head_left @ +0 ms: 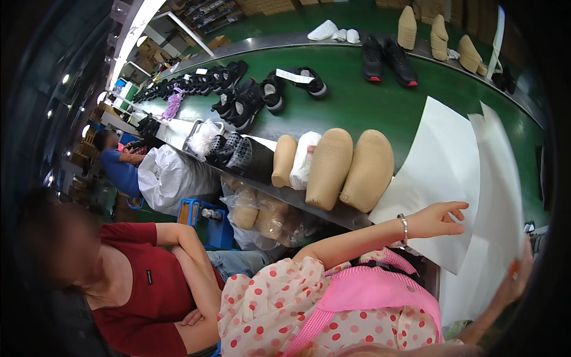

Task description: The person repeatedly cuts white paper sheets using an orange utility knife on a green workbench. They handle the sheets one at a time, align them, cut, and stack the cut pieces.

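Note:
My left hand [439,220], a bracelet on its wrist, lies with fingers spread on the lower edge of a large white paper sheet [437,160]. The sheet rests on the green conveyor belt [369,101]. My right hand [516,275] at the lower right pinches the edge of a second white sheet [499,202], which overlaps the first. Part of this hand is hidden behind the paper. I wear a polka-dot top with a pink strap.
Tan shoe lasts [351,169] lean on the belt's near rail next to a white bag and dark soles. Black shoes [250,101] lie on the belt, and more lasts [437,35] stand at its far side. A person in a red top [143,279] sits at my left with arms crossed.

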A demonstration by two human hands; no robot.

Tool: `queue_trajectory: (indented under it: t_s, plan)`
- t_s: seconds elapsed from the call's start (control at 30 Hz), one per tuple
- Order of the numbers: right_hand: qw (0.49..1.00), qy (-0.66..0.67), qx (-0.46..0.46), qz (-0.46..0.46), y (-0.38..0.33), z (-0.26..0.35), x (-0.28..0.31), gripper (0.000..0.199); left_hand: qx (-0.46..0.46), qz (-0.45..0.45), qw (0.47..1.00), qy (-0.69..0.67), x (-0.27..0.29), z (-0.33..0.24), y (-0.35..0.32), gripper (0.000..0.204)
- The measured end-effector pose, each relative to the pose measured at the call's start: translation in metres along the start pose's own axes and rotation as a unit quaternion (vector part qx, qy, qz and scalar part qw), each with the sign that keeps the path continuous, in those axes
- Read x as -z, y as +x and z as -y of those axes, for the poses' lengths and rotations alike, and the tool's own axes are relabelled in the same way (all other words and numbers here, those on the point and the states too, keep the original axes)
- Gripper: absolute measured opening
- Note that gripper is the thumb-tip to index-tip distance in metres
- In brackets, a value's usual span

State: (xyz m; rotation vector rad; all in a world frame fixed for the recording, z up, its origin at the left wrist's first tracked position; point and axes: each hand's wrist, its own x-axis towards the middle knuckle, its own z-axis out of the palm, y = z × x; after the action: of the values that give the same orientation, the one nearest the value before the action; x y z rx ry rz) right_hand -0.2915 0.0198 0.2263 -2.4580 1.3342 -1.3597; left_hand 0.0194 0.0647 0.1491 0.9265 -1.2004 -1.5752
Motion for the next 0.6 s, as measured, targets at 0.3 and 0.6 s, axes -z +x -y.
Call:
queue_trajectory:
  t_s: [0.3, 0.6]
  plan:
    - [0.971, 0.044, 0.138, 0.189, -0.088, 0.043, -0.187, 0.041, 0.182, -0.126, 0.907, -0.359, 0.033, 0.121, -0.029, 0.045]
    - [0.94, 0.059, 0.049, 0.332, -0.143, 0.013, -0.198, 0.037, 0.25, -0.253, 0.841, -0.408, 0.045, 0.151, -0.042, 0.043]
